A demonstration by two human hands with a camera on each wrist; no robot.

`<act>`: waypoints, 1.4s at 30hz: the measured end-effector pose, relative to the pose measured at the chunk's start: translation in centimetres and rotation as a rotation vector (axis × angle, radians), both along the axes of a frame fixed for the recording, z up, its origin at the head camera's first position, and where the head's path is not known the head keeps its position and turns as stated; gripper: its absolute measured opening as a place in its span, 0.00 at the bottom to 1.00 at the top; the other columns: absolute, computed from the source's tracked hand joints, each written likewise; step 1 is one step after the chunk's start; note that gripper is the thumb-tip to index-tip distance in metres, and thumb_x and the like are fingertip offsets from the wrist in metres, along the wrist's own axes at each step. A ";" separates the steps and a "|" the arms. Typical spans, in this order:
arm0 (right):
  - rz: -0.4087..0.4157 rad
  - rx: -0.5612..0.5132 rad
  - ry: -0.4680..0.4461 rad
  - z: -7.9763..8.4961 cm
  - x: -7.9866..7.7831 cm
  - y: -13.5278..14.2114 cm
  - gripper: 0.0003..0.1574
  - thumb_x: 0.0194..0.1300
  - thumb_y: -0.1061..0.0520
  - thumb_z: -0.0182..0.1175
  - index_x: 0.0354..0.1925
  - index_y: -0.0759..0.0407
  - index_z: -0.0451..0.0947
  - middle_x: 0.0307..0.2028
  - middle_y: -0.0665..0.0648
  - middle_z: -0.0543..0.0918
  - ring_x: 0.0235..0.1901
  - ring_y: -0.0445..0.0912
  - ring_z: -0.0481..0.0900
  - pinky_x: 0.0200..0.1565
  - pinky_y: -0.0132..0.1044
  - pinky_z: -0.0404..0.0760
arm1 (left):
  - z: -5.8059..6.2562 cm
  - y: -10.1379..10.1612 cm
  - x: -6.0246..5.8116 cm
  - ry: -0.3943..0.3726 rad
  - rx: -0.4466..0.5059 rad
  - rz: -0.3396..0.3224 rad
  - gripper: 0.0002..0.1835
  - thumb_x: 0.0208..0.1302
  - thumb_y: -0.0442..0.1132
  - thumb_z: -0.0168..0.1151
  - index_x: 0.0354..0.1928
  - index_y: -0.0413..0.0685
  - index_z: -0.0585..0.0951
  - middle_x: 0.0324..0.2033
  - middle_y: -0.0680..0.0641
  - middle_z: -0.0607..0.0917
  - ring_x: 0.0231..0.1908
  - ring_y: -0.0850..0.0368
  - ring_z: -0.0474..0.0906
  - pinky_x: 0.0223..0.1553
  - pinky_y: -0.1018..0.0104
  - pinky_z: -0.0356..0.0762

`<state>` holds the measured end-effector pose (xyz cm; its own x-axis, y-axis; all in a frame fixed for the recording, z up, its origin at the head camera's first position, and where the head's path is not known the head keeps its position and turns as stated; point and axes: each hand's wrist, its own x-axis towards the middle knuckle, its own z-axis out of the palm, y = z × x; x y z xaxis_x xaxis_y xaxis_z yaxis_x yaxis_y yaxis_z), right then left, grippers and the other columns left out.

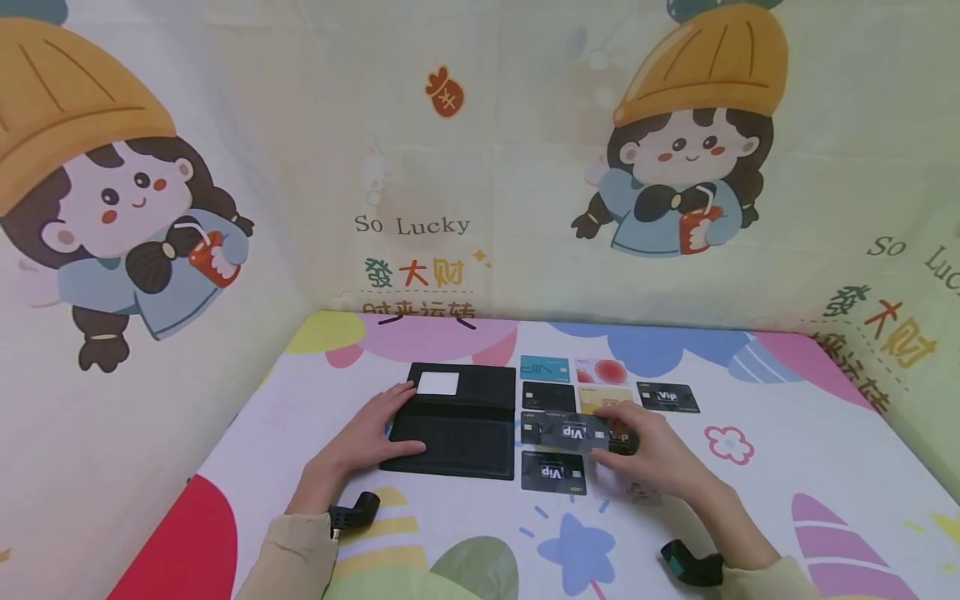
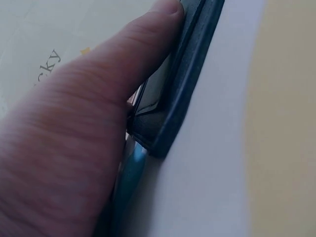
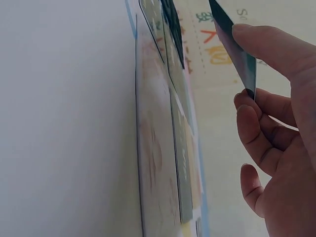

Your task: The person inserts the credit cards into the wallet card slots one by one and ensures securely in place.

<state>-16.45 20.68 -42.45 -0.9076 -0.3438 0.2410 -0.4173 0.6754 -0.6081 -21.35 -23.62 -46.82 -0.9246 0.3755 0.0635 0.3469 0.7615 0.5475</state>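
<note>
A black folding wallet (image 1: 452,447) lies spread open on the table, a white rectangle (image 1: 438,383) showing on its upper panel. My left hand (image 1: 367,433) rests on its left edge, fingers extended along the upper panel and thumb on the lower one. In the left wrist view the thumb (image 2: 143,42) presses on the wallet's edge (image 2: 173,103). My right hand (image 1: 652,442) pinches a dark Vip card (image 1: 573,433) between thumb and fingertips. The right wrist view shows this card (image 3: 234,49) tilted and raised above the other cards.
Right of the wallet lie a teal card (image 1: 545,368), a red-and-white card (image 1: 602,371), a black card (image 1: 548,397), a gold card (image 1: 596,397) and a lower dark card (image 1: 553,472). A pale card (image 1: 626,485) sits under my right hand; another dark card (image 1: 667,397) lies farther right.
</note>
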 end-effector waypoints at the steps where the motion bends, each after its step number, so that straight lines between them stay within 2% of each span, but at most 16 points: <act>1: 0.002 -0.001 -0.003 0.0 0.0 -0.1 0.35 0.53 0.51 0.80 0.57 0.58 0.80 0.49 0.52 0.81 0.43 0.48 0.76 0.46 0.45 0.83 | 0.0 0.0 0.0 0.002 0.001 -0.002 0.54 0.54 0.66 0.72 0.76 0.45 0.64 0.76 0.42 0.60 0.75 0.38 0.52 0.71 0.36 0.53; 7: 0.027 -0.011 -0.002 -0.5 -0.3 -1.0 0.34 0.54 0.50 0.79 0.57 0.57 0.81 0.48 0.50 0.80 0.43 0.47 0.76 0.48 0.48 0.83 | 0.0 0.0 0.0 0.004 -0.004 -0.009 0.55 0.53 0.65 0.72 0.77 0.45 0.63 0.76 0.42 0.60 0.75 0.39 0.52 0.72 0.37 0.51; 17: 0.037 -0.010 -0.039 -0.9 -0.8 -2.5 0.34 0.55 0.46 0.78 0.57 0.56 0.81 0.47 0.48 0.80 0.43 0.46 0.76 0.48 0.44 0.83 | 0.1 -0.1 0.0 -0.017 -0.010 -0.022 0.58 0.49 0.68 0.72 0.77 0.46 0.62 0.77 0.45 0.58 0.76 0.43 0.49 0.74 0.41 0.45; 27: 0.036 0.023 -0.087 -0.7 -1.1 -4.0 0.34 0.56 0.45 0.77 0.58 0.53 0.80 0.41 0.44 0.77 0.42 0.46 0.74 0.44 0.44 0.81 | 0.0 0.1 0.3 -0.031 -0.011 -0.013 0.59 0.48 0.68 0.73 0.77 0.47 0.62 0.77 0.45 0.58 0.76 0.42 0.50 0.74 0.41 0.44; 35: 0.045 0.008 -0.133 -1.1 -1.4 -4.4 0.34 0.56 0.44 0.77 0.58 0.53 0.80 0.40 0.42 0.77 0.43 0.45 0.73 0.44 0.40 0.78 | -0.4 0.4 0.1 -0.025 -0.014 -0.024 0.59 0.48 0.69 0.72 0.77 0.47 0.62 0.77 0.45 0.58 0.76 0.43 0.49 0.75 0.43 0.44; 42: 0.048 0.036 -0.110 -1.5 -1.5 -4.9 0.35 0.55 0.43 0.77 0.57 0.53 0.80 0.40 0.42 0.77 0.43 0.43 0.72 0.47 0.44 0.77 | -0.5 0.2 0.2 -0.010 -0.009 -0.022 0.59 0.49 0.69 0.72 0.77 0.46 0.62 0.77 0.44 0.58 0.76 0.42 0.49 0.74 0.41 0.45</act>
